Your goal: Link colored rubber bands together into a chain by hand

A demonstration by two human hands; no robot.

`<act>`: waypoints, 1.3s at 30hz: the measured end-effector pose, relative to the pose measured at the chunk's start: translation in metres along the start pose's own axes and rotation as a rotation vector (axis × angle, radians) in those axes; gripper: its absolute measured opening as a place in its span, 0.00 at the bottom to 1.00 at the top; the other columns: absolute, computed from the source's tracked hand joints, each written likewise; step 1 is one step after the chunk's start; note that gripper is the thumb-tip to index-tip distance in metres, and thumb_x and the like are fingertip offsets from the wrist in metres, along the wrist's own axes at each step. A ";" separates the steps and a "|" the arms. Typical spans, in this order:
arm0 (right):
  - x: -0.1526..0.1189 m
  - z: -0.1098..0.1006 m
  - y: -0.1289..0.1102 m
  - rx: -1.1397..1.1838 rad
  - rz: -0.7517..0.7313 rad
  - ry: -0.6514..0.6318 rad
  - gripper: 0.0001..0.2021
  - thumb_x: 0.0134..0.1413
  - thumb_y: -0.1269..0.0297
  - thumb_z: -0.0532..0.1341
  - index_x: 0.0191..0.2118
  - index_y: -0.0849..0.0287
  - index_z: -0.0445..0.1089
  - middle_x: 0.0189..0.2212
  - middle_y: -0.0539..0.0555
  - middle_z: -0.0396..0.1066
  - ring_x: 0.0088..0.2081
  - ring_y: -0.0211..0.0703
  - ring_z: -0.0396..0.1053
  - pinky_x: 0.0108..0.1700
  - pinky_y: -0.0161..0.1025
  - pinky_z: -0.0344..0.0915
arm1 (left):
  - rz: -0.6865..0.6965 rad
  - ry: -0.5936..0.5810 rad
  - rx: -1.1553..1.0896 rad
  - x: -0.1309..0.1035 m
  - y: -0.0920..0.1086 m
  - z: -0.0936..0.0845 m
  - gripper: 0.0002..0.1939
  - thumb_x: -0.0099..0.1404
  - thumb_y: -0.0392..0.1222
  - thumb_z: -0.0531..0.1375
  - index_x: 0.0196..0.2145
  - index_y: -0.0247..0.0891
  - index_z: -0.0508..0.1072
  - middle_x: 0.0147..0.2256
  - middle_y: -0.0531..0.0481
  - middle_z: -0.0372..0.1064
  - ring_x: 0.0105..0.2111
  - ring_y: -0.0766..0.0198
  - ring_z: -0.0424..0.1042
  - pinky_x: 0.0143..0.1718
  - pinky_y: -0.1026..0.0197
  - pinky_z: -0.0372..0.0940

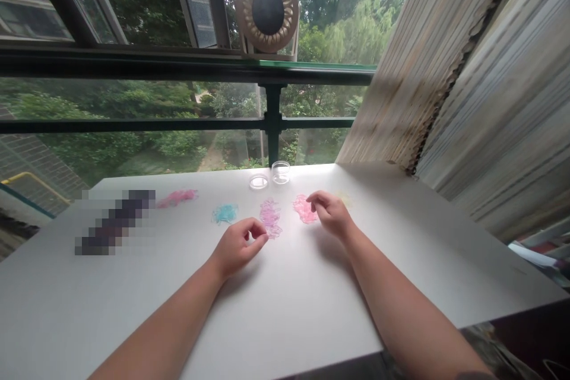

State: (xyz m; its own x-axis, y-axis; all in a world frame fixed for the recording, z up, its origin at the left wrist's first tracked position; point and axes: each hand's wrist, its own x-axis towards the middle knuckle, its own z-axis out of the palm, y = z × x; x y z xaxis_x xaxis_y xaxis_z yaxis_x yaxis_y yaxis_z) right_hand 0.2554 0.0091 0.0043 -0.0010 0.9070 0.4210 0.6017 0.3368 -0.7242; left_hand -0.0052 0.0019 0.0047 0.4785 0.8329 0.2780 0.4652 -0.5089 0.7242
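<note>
The purple pile [269, 214] of thin, curly bits sits in the middle of the white worktop [276, 303]. The left hand [236, 247] is right by its near edge. The thumb and first finger bend toward each other, with the tips very close, but I cannot tell if that grip is all the way shut or has a bit in it

The pink pile [303, 211] is just to the right of the purple one. The right hand [332, 214] is over its right side with bent fingers. I cannot tell how far open its grip is or if it has anything

The blue pile [225, 213] is on the left, and a longer pink-red pile [179, 197] is farther left. A pale yellow pile [345, 198] is partly behind the right hand. Behind the purple pile are a clear round tub [280, 173] and a flat clear dish [258, 183]. A round fan [268, 10] stands up high by the window
</note>
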 end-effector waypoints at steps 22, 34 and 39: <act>-0.021 0.033 -0.020 -0.099 -0.029 -0.569 0.17 0.53 0.60 0.52 0.19 0.58 0.46 0.18 0.44 0.46 0.22 0.33 0.47 0.24 0.33 0.46 | -0.071 0.140 -0.055 0.005 -0.009 0.005 0.06 0.57 0.42 0.57 0.29 0.37 0.71 0.29 0.49 0.72 0.27 0.66 0.67 0.30 0.63 0.62; -0.021 0.035 -0.018 -0.116 0.006 -0.588 0.16 0.52 0.59 0.53 0.20 0.58 0.46 0.18 0.44 0.47 0.22 0.33 0.48 0.25 0.33 0.47 | -0.567 0.568 0.348 -0.015 -0.090 -0.084 0.11 0.55 0.39 0.58 0.37 0.35 0.73 0.42 0.40 0.70 0.44 0.54 0.69 0.50 0.53 0.60; -0.022 0.036 -0.018 -0.125 0.000 -0.590 0.16 0.52 0.59 0.53 0.20 0.58 0.47 0.17 0.45 0.48 0.21 0.33 0.49 0.24 0.33 0.46 | -0.655 0.607 0.423 -0.020 -0.110 -0.101 0.13 0.53 0.37 0.57 0.38 0.34 0.72 0.46 0.38 0.67 0.48 0.53 0.67 0.55 0.55 0.56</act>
State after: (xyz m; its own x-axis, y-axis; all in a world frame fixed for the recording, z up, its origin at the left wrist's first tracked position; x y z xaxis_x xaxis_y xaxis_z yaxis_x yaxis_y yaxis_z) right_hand 0.2163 -0.0075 -0.0117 -0.4224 0.9062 0.0205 0.6909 0.3366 -0.6398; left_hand -0.1418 0.0633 -0.0168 -0.3769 0.8875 0.2649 0.7859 0.1551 0.5985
